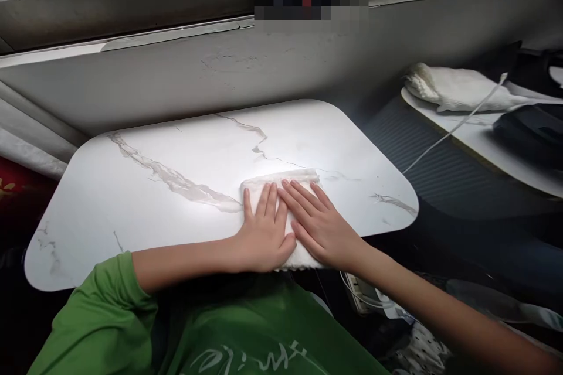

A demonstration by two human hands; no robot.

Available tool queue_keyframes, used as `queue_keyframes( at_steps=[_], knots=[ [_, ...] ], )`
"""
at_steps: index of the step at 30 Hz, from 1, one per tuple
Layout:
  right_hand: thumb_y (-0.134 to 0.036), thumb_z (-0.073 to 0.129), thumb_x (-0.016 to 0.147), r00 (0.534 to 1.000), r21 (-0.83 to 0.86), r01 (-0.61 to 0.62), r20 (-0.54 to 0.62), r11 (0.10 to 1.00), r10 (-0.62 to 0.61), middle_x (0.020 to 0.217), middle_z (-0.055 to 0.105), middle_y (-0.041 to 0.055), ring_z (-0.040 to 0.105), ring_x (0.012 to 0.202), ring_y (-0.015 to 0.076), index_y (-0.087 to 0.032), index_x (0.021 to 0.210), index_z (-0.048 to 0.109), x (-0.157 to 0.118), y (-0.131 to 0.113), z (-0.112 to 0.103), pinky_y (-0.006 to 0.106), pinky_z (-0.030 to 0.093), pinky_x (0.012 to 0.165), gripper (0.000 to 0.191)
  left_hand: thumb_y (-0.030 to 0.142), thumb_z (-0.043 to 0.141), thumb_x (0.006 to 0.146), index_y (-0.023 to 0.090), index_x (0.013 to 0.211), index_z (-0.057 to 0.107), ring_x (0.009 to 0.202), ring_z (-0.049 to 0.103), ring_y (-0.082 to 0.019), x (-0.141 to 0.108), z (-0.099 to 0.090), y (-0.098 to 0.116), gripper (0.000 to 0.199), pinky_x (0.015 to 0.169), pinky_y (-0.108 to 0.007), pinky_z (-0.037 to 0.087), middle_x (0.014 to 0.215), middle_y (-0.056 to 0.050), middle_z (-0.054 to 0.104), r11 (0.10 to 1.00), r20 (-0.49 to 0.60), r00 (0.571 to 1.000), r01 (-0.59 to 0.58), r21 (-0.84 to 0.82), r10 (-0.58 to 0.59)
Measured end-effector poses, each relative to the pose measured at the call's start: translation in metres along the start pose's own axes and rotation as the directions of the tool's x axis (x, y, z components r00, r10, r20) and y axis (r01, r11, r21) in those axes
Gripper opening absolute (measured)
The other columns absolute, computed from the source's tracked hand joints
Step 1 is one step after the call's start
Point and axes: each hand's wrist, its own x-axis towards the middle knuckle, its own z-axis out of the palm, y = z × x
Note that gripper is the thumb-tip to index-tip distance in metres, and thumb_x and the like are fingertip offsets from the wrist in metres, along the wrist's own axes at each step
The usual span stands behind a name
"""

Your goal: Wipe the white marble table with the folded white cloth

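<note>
I see both hands pressed flat, palms down, on a folded white cloth (294,179) that lies near the front edge of the marble-patterned tabletop (145,187), at about 5 o'clock from the tabletop's middle. My left hand (263,231) covers the cloth's left part, fingers stretched out and pointing toward 12 o'clock. My right hand (317,222) lies on the right part, its fingers angled toward 11 o'clock, so the fingertips of the two hands touch or nearly touch. Neither hand grips anything; both are spread open and resting on the fabric. The cloth's far edge shows beyond the fingertips, and its near edge hangs slightly over the tabletop's front rim.

A green sleeve (105,316) covers my left upper arm; the right forearm is bare.

At 2 o'clock, well apart from the tabletop, a second white surface (479,140) carries a crumpled white cloth (453,89), and a white cable (457,126) runs across it and down toward the dark striped floor covering. A dark object (532,129) sits at 3 o'clock on that surface. A grey wall (176,70) runs behind the tabletop at 12 o'clock.
</note>
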Motion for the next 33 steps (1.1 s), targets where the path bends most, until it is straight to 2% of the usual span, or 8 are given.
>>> queue_keyframes(
  at_steps=[4,8,12,15,18,23,29,33],
  knots=[
    [-0.029,0.029,0.097,0.997,0.065,-0.04,0.063,0.997,0.036,0.158,0.022,0.006,0.018,0.146,0.0248,-0.021,0.155,-0.002,0.004,0.013,-0.003,0.054,0.017,0.118,0.066,0.041,0.027,0.096,0.003,0.151,0.014,0.146,-0.006,-0.032,0.011,-0.001,0.002,0.068,0.112,-0.066,0.0,0.158,-0.019,0.001,0.999,0.034,0.999,0.022,-0.042,-0.02],
    [-0.026,0.031,0.091,0.974,0.172,-0.192,0.156,0.966,0.166,0.157,0.025,0.0074,0.021,0.145,0.0285,-0.017,0.153,0.02,0.061,0.082,0.007,0.058,0.018,0.116,0.064,0.042,0.024,0.096,0.009,0.153,0.012,0.147,-0.004,-0.027,0.086,-0.016,-0.031,0.067,0.114,-0.06,-0.007,0.16,-0.014,0.002,0.997,-0.017,0.997,0.078,-0.012,-0.078],
    [-0.023,0.036,0.082,0.941,0.255,-0.336,0.057,0.907,0.333,0.153,0.035,0.0085,0.025,0.143,0.0301,-0.015,0.148,0.035,0.135,0.151,0.024,0.061,0.015,0.114,0.066,0.04,0.021,0.097,0.015,0.154,0.008,0.148,-0.002,-0.02,0.177,-0.047,-0.08,0.063,0.114,-0.055,-0.009,0.161,-0.009,0.001,0.996,-0.012,0.996,0.09,-0.007,-0.09],
    [-0.021,0.031,0.083,0.912,0.222,-0.388,-0.048,0.895,0.407,0.15,0.041,0.0076,0.031,0.141,0.0271,-0.016,0.143,0.042,0.172,0.174,0.033,0.059,0.017,0.114,0.062,0.037,0.021,0.097,0.017,0.154,0.011,0.148,0.001,-0.018,0.217,-0.063,-0.104,0.061,0.115,-0.052,-0.008,0.161,-0.007,0.004,0.989,-0.035,0.989,0.144,-0.02,-0.145],
    [-0.019,0.028,0.083,0.911,0.17,-0.396,-0.051,0.902,0.41,0.149,0.042,0.0084,0.033,0.14,0.0256,-0.013,0.142,0.043,0.183,0.179,0.035,0.056,0.019,0.114,0.061,0.035,0.02,0.098,0.016,0.153,0.015,0.148,0.003,-0.019,0.228,-0.063,-0.107,0.059,0.116,-0.052,-0.007,0.161,-0.008,0.007,0.981,-0.117,0.974,0.195,-0.01,-0.195],
    [-0.021,0.029,0.085,0.945,0.143,-0.326,0.042,0.935,0.323,0.152,0.036,0.0089,0.029,0.142,0.0281,-0.011,0.147,0.035,0.143,0.174,0.024,0.057,0.022,0.114,0.062,0.038,0.024,0.097,0.014,0.152,0.019,0.148,0.007,-0.022,0.201,-0.042,-0.072,0.06,0.117,-0.053,-0.003,0.16,-0.011,0.012,0.982,-0.186,0.966,0.189,0.028,-0.18],
    [-0.03,0.028,0.092,0.975,0.2,-0.22,0.088,0.955,0.206,0.154,0.034,0.0046,0.026,0.144,0.0257,-0.02,0.151,0.027,0.02,0.141,-0.004,0.056,0.022,0.115,0.059,0.043,0.025,0.098,0.006,0.151,0.02,0.147,0.006,-0.033,0.135,-0.009,0.012,0.065,0.114,-0.063,-0.001,0.158,-0.018,0.014,0.998,-0.14,0.99,0.016,0.054,-0.009],
    [-0.031,0.029,0.094,0.966,0.228,-0.257,0.033,0.939,0.257,0.154,0.034,0.004,0.026,0.143,0.0255,-0.028,0.152,0.022,-0.05,0.107,-0.017,0.056,0.021,0.116,0.059,0.047,0.026,0.098,0.004,0.15,0.022,0.146,0.008,-0.035,0.1,0.007,0.057,0.068,0.114,-0.063,0.009,0.157,-0.021,0.016,0.993,-0.124,0.988,-0.087,0.078,0.096]
  ],
)
